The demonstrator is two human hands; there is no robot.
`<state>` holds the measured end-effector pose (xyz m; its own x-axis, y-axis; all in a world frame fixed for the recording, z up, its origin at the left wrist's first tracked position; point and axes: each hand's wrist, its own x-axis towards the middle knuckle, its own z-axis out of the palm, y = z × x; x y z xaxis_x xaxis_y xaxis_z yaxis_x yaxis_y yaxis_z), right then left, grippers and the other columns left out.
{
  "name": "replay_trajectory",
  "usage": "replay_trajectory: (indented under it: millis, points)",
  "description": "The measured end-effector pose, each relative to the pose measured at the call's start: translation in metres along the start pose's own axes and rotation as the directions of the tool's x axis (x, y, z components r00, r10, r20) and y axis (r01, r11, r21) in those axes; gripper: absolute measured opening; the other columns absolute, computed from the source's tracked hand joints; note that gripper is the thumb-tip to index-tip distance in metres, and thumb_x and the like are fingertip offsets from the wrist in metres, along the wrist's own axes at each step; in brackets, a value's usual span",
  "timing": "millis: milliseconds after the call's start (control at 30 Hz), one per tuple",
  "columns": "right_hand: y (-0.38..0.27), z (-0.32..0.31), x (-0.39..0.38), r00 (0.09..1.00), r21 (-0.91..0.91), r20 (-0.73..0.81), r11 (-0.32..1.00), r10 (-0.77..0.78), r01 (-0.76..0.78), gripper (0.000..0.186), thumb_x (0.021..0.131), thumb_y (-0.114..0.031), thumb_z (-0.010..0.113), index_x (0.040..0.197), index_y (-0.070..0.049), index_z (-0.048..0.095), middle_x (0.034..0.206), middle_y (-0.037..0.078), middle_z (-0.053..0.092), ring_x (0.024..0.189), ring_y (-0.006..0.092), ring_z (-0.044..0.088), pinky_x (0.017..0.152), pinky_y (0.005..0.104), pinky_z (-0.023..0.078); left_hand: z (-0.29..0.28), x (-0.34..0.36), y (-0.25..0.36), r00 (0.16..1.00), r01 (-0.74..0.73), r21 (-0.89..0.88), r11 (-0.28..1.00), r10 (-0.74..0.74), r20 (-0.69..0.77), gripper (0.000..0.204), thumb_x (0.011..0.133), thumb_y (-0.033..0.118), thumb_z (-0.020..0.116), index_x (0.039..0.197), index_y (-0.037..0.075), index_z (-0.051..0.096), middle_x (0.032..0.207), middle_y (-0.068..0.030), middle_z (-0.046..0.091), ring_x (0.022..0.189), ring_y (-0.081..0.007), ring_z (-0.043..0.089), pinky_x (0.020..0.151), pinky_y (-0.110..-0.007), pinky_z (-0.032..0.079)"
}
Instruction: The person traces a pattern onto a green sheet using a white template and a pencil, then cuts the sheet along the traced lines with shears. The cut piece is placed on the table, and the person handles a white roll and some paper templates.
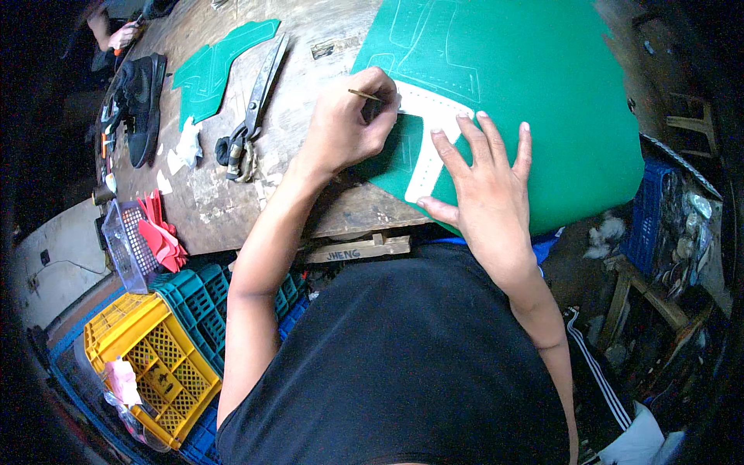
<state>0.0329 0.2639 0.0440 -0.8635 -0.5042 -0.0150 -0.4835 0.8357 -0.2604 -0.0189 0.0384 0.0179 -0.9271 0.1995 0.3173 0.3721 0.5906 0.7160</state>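
A large green sheet (566,155) lies on the worktable with pale outlines drawn on it. On the sheet rests a white angled template (425,167) with dotted marks. My right hand (490,174) lies open over the template's right side, its fingers spread and pressing down. My left hand (353,120) is closed round a slim pen (363,94), at the template's upper left edge. Only the pen's back end shows; its tip is hidden by the fingers. To the left lie a cut green piece (217,70) with pale lines and a large pair of scissors (260,101) with cloth-wrapped handles.
A black shoe (142,108) and white scraps (184,147) lie on the left of the wooden table (209,209). A clear basket (128,240) with red pieces (160,236) hangs near its edge. Yellow crate (155,364) below left; blue crate (655,201) right. Another person's hand (124,36) shows far left.
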Motion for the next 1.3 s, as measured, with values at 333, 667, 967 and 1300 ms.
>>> replay_trajectory:
  millis: [333,667,967,1300]
  points:
    - [0.001,0.002,0.0,0.999,-0.012,-0.025,1.0,-0.024,0.023,0.082,0.072,-0.052,0.083,0.141,-0.017,0.058,0.146,0.012,0.05,0.146,0.0306,0.038,0.123,0.0653,0.015,0.005,0.01,-0.022,0.976,0.141,-0.111,0.984,-0.157,-0.152,0.015,0.09,0.006,0.074,0.089,0.005,0.06,0.078,-0.005,0.064,0.071,-0.0122,0.061,0.064,-0.028,0.048]
    - [0.049,-0.004,-0.025,0.984,-0.02,-0.041,0.984,0.176,-0.177,0.085,0.074,-0.047,0.084,0.146,-0.012,0.054,0.154,0.017,0.042,0.15,0.0328,0.032,0.122,0.0654,0.014,-0.016,0.014,-0.056,0.894,0.173,-0.827,0.535,-0.438,-0.096,0.025,0.098,0.018,0.07,0.11,0.007,0.052,0.081,-0.0043,0.065,0.061,-0.0076,0.058,0.056,-0.024,0.051]
    - [0.085,0.01,-0.06,0.927,0.056,-0.186,0.946,0.325,-0.32,0.083,0.085,-0.042,0.08,0.155,-0.014,0.044,0.163,0.017,0.034,0.155,0.0359,0.024,0.124,0.0614,0.009,-0.021,0.017,-0.041,0.854,0.352,-0.732,0.583,-0.521,-0.004,0.024,0.103,0.031,0.063,0.108,0.008,0.056,0.085,-0.0026,0.065,0.06,-0.008,0.059,0.049,-0.022,0.044]
    - [0.079,0.022,-0.065,0.929,0.031,-0.244,0.96,0.278,-0.279,0.068,0.094,-0.043,0.07,0.15,-0.01,0.049,0.161,0.021,0.035,0.154,0.0398,0.025,0.125,0.0603,0.01,-0.017,0.012,-0.05,0.931,0.059,-0.748,0.661,-0.307,-0.197,0.026,0.099,0.011,0.066,0.114,0.01,0.044,0.086,-0.0038,0.062,0.071,-0.0118,0.062,0.058,-0.024,0.048]
